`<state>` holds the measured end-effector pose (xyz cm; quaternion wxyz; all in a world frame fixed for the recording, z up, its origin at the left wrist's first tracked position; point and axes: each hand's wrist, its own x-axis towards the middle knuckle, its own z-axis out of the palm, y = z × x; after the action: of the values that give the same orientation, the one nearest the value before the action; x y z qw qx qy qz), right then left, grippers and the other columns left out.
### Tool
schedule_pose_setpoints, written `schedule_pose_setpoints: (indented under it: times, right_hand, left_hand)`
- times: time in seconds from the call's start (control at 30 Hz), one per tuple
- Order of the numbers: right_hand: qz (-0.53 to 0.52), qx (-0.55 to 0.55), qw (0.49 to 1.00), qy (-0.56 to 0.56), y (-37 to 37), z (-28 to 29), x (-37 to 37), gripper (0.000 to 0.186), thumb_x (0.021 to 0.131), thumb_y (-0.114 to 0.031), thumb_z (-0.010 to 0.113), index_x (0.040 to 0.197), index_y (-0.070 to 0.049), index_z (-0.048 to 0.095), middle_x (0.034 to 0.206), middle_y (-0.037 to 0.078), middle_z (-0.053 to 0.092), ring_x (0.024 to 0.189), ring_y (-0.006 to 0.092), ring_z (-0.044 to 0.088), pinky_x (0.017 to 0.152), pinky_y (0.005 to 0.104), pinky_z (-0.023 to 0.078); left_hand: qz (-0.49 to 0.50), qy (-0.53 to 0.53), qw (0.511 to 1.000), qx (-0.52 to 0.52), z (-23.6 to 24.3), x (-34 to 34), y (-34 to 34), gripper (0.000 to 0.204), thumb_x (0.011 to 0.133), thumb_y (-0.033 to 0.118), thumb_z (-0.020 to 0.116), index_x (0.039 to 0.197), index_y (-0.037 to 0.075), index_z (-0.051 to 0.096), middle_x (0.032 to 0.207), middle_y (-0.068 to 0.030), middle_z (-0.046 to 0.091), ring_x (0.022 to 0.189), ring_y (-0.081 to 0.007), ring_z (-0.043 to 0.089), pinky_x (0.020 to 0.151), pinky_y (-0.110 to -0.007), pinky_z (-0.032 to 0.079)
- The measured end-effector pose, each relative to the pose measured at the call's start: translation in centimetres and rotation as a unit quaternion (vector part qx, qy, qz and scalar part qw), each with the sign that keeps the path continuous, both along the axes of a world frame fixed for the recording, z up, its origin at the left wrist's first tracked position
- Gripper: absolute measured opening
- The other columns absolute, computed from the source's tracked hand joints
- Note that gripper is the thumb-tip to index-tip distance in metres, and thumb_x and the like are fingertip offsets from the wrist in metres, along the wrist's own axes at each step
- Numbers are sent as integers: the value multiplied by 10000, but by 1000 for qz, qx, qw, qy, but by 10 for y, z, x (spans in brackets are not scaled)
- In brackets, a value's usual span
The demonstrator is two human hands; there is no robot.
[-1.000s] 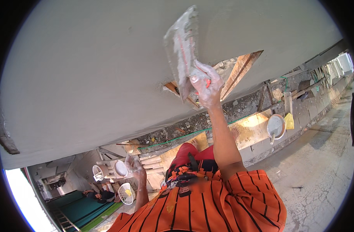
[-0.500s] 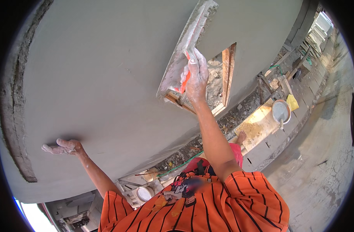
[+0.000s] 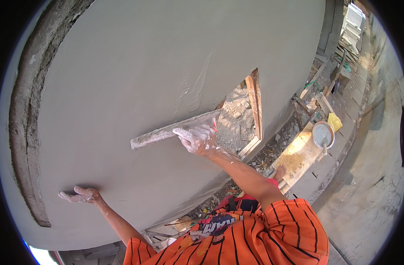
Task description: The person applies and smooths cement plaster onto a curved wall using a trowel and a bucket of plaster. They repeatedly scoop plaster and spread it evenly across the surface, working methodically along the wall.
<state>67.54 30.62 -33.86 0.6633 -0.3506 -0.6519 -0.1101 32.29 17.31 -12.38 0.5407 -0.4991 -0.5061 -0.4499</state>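
My right hand [image 3: 196, 138], dusted with plaster, is closed round the orange handle of a long plastering float [image 3: 155, 136]. The float lies across the grey plastered wall [image 3: 122, 84], its right end beside the window-like opening [image 3: 238, 115]. Fresh streaks of wet plaster [image 3: 194, 88] mark the wall just above it. Lower on the left, my left hand [image 3: 82, 194] is open with nothing in it, fingers stretched out close to the wall; whether the palm touches is hard to see.
A rough unplastered strip [image 3: 25, 106] edges the wall at left. To the right, a white bucket [image 3: 323, 134] with a tool handle stands by a yellow bag [image 3: 335, 122] and a plank [image 3: 294, 154] bearing my bare foot. Scrap timber [image 3: 328, 88] lies beyond.
The float has swung from steeply upright to nearly level and moved down and left, off the opening's upper side. Plaster streaks now show above it. My left hand stays open near the wall.
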Motion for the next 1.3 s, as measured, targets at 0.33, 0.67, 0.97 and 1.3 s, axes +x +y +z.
schedule_pose_setpoints:
  times: [0.33,0.67,0.97,1.3]
  right_hand:
    - [-159,-187,907,341,188,50,270,363,820,-204,672,1157,-93,599,966,122,677,802,214,656,708,342,517]
    - [345,-267,720,539,80,76,154,392,873,-158,597,1232,-23,516,618,-27,462,402,44,369,361,218,319]
    - [487,-232,778,322,-57,169,-63,443,847,-205,657,1205,11,510,1127,199,600,1074,307,582,909,364,443]
    - [361,-256,635,633,-2,-10,50,393,903,-166,560,1257,-8,498,684,-8,540,437,5,387,353,178,347]
  left_hand:
    - [33,-22,999,12,-1,2,10,561,965,363,353,1376,-15,302,1450,-307,174,1372,-435,171,1071,-587,237]
    - [30,-57,998,-5,-1,12,4,606,946,403,371,1392,5,273,1456,-315,129,1382,-423,125,1087,-583,194]
    - [-38,-8,999,7,6,8,12,587,932,345,439,1368,-22,298,1438,-310,172,1374,-416,157,1084,-562,206]
    - [-25,46,999,11,-2,-17,8,548,930,300,435,1354,-19,300,1408,-296,226,1383,-405,126,1078,-569,219]
